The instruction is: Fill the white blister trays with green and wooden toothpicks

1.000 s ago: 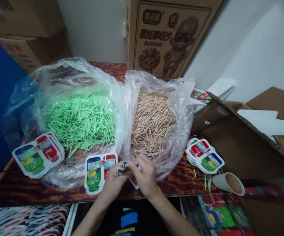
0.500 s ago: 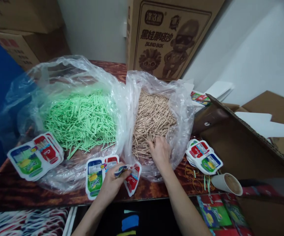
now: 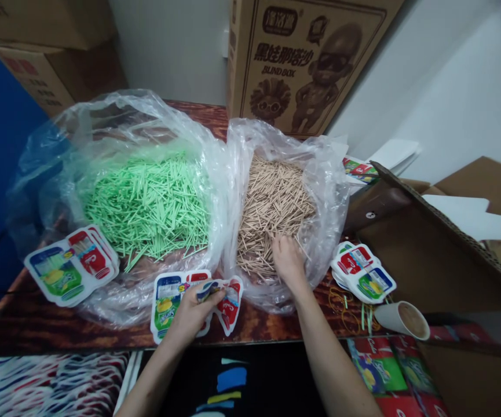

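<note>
My left hand (image 3: 195, 308) is closed on a bent card pack (image 3: 231, 305) with a red Cola panel. Right under it, a flat Sprite and Cola card pack (image 3: 163, 318) lies at the table's front edge. My right hand (image 3: 288, 259) reaches into a clear plastic bag (image 3: 331, 200) of short, thin brown sticks (image 3: 276, 202). Its fingers are curled together on the sticks; the tips are partly hidden. To the left, another clear bag (image 3: 146, 110) holds a heap of light green sticks (image 3: 154, 202).
Stacked card packs lie at the left (image 3: 59, 275) and right (image 3: 365, 278). Rubber bands (image 3: 341, 304) and a paper cup (image 3: 400, 320) are on the right. An open carton (image 3: 389, 243) borders that side. A tall printed carton (image 3: 293, 69) stands behind.
The camera view has shifted slightly. My right hand stays at the brown sticks, its fingers more curled. My left hand keeps the bent pack, raised and turned a little.
</note>
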`<act>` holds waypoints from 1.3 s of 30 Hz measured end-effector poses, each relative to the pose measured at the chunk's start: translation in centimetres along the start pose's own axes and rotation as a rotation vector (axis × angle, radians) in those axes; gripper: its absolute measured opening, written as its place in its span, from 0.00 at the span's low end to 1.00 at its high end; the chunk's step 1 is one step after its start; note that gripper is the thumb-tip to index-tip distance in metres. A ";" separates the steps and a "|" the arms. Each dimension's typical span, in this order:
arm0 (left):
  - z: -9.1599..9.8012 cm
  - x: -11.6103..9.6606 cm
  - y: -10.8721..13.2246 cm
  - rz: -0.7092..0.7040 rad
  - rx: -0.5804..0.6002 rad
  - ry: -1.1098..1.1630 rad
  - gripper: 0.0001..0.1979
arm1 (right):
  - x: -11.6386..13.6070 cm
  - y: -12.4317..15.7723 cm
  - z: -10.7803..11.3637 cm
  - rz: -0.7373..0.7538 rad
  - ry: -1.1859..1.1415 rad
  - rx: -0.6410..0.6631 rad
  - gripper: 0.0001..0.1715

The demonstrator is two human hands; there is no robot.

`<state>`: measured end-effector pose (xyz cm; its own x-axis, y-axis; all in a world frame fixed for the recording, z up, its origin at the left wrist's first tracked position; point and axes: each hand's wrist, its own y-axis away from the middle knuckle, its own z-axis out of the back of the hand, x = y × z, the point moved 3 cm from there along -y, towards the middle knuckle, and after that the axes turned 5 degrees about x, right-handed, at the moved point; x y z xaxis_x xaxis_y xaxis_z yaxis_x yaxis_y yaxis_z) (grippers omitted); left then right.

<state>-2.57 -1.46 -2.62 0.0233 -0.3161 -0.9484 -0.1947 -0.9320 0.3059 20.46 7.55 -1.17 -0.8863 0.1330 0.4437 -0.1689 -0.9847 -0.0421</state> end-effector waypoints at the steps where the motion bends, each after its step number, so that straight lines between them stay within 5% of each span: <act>1: 0.0 -0.1 0.1 0.003 -0.005 0.002 0.11 | -0.4 -0.3 0.2 -0.019 -0.124 0.016 0.14; 9: -0.7 -0.7 0.0 0.013 0.100 -0.042 0.12 | -0.6 -2.0 1.0 -0.216 -1.310 0.490 0.13; 19: -0.9 -0.7 -0.2 0.051 0.058 0.015 0.11 | 0.3 2.0 -0.3 -0.198 -1.543 0.745 0.13; 22: -0.8 -0.8 -0.2 0.053 0.046 0.022 0.11 | 1.1 3.5 -1.2 -0.167 -1.486 0.679 0.17; 28: -0.6 -0.8 -0.1 0.070 0.023 0.063 0.12 | 2.3 6.2 -2.5 0.101 -1.190 0.338 0.07; 33: -0.3 -0.7 0.1 0.086 0.003 0.062 0.12 | 2.4 7.8 -3.1 0.163 -0.931 0.284 0.07; 39: -0.2 -0.9 0.2 0.067 -0.052 0.060 0.10 | 2.2 8.3 -3.8 0.144 -0.989 0.266 0.07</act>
<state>-2.47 -1.34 -1.68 0.0707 -0.3868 -0.9195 -0.1466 -0.9158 0.3739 15.51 0.08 -3.96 -0.1194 -0.0211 0.9926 0.1176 -0.9930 -0.0070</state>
